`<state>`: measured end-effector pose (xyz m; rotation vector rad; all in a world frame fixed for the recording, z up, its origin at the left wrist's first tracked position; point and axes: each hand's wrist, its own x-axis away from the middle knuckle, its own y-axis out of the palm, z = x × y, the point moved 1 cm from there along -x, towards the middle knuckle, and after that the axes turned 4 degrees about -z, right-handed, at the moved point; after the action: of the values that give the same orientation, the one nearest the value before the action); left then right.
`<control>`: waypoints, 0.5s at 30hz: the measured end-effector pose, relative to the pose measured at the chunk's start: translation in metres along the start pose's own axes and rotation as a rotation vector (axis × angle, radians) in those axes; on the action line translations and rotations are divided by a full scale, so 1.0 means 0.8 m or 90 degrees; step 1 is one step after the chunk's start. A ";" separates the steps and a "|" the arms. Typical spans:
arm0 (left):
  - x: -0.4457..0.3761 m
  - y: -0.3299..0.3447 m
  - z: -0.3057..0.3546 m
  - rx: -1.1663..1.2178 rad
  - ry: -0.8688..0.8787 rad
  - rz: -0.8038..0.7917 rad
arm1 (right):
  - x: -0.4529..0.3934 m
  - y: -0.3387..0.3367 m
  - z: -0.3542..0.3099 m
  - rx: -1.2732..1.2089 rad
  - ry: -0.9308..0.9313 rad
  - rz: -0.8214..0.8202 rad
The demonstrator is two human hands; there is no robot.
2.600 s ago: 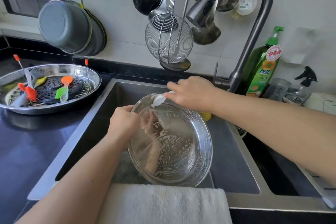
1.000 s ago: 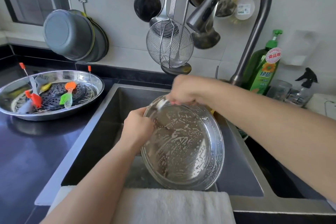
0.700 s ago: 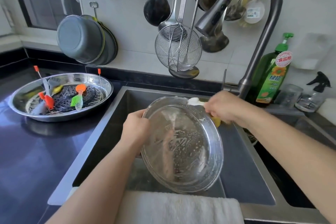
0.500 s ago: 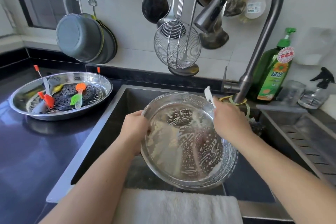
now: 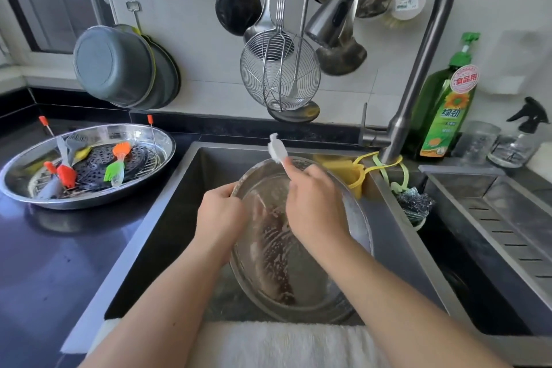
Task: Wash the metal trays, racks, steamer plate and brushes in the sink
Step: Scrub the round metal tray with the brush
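Observation:
A round metal tray [image 5: 286,272], streaked with soap foam, stands tilted inside the sink [image 5: 179,218]. My left hand [image 5: 221,215] grips its left rim. My right hand [image 5: 313,206] lies over the tray's upper middle and holds a white brush [image 5: 277,152] whose foamy head sticks up past the top rim. On the counter to the left a second metal tray [image 5: 89,200] carries a dark perforated steamer plate [image 5: 98,161], a wire rack and several coloured silicone brushes [image 5: 118,169].
The tall faucet [image 5: 412,92] arches over the sink's right side. A yellow sponge holder [image 5: 352,176] hangs beside it. Green dish soap [image 5: 445,110] and a spray bottle [image 5: 519,140] stand at the back right. Utensils hang above. A white towel [image 5: 283,343] covers the front edge.
My right hand has moved from the tray's right rim to over its middle, and the brush head now points up past the top rim. The left hand keeps its grip on the rim.

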<state>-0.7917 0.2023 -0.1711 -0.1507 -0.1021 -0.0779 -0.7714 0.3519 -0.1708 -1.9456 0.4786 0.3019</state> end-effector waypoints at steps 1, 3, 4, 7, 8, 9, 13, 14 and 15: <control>-0.002 -0.003 0.000 -0.002 -0.006 0.016 | -0.002 -0.005 0.012 0.019 0.046 0.006; -0.003 -0.005 0.001 -0.008 -0.005 0.026 | -0.010 -0.016 0.036 0.056 0.159 -0.003; -0.001 -0.004 0.001 -0.007 0.002 0.019 | -0.012 -0.019 0.042 0.065 0.197 -0.015; 0.005 0.003 0.003 -0.008 0.021 -0.011 | -0.008 -0.012 0.017 -0.010 0.111 -0.052; 0.006 0.003 0.003 -0.008 0.026 -0.016 | -0.002 -0.005 0.002 -0.058 0.047 -0.077; 0.006 0.002 0.002 -0.005 0.028 -0.016 | 0.005 0.002 -0.008 -0.090 -0.004 -0.094; 0.006 0.001 0.003 0.010 0.030 -0.028 | -0.009 -0.004 0.011 -0.056 0.060 -0.043; 0.007 0.003 0.005 0.005 0.040 -0.032 | -0.014 -0.005 0.021 -0.018 0.086 -0.037; 0.008 0.004 0.006 0.002 0.046 -0.036 | -0.015 -0.008 0.025 -0.002 0.089 -0.038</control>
<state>-0.7853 0.2059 -0.1665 -0.1423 -0.0337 -0.1398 -0.7788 0.3745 -0.1686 -1.9880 0.5109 0.1288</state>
